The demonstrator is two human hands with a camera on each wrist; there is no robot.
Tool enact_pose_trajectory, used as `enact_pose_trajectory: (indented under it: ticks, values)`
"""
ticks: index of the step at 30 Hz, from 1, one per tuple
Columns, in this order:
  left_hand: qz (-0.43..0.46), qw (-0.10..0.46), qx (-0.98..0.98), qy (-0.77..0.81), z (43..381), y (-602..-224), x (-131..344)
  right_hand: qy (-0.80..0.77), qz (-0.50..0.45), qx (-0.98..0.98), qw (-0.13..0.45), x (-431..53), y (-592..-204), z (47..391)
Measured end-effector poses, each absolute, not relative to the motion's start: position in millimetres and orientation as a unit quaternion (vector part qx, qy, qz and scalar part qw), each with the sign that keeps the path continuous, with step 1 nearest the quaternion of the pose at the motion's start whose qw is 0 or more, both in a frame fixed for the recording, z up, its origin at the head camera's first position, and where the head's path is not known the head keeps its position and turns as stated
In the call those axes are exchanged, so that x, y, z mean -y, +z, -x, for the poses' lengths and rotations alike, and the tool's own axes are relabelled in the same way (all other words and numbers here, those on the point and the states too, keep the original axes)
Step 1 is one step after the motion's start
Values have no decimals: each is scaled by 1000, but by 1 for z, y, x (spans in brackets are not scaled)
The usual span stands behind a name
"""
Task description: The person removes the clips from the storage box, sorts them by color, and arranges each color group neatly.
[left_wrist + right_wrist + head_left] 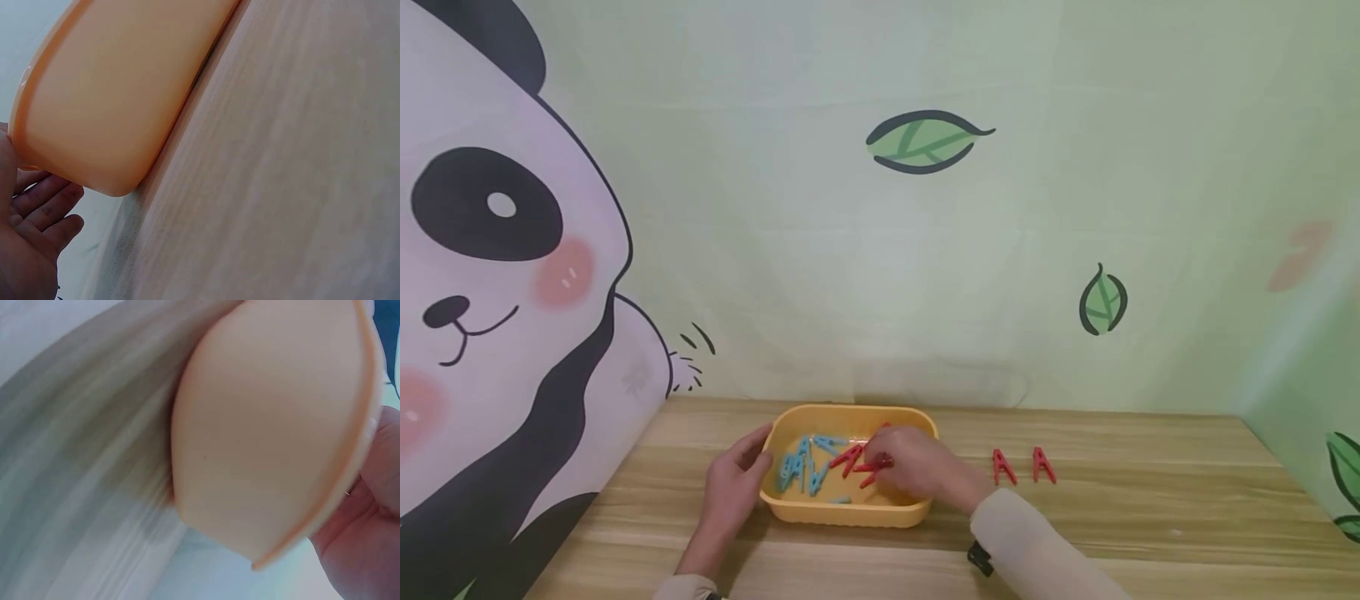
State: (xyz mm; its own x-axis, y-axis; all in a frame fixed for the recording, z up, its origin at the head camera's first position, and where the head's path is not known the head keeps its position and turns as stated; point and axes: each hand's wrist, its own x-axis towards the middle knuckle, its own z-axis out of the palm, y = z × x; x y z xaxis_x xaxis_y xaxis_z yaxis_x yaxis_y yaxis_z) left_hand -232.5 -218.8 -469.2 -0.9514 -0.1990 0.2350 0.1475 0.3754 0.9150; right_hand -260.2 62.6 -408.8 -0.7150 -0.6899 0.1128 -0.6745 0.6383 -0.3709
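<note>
A yellow plastic basin point(842, 514) stands on the table with blue clothespins point(800, 467) in its left part and red clothespins point(847, 458) toward the right. My left hand point(735, 477) holds the basin's left end, thumb at the rim and fingers along the outside; the left wrist view shows those fingers against the end wall. Over the right rim reaches my right hand point(913, 462), its fingers down among the red clothespins. Its fingertips are partly hidden, so a grip on any one clothespin cannot be made out. In the right wrist view the basin wall covers them.
Two red clothespins, one nearer point(1003, 467) and one farther right point(1043, 465), lie side by side on the wooden table point(1150, 517) right of the basin. A green wall point(1000, 333) with a painted panda and leaves rises behind the table.
</note>
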Motion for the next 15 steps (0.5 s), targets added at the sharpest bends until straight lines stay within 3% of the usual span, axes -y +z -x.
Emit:
enact_pose_trajectory:
  ticks: [15]
  values:
    - [-17,154,820,-551,232,-469,219,-229,354,-907,-24,-102,-390,246]
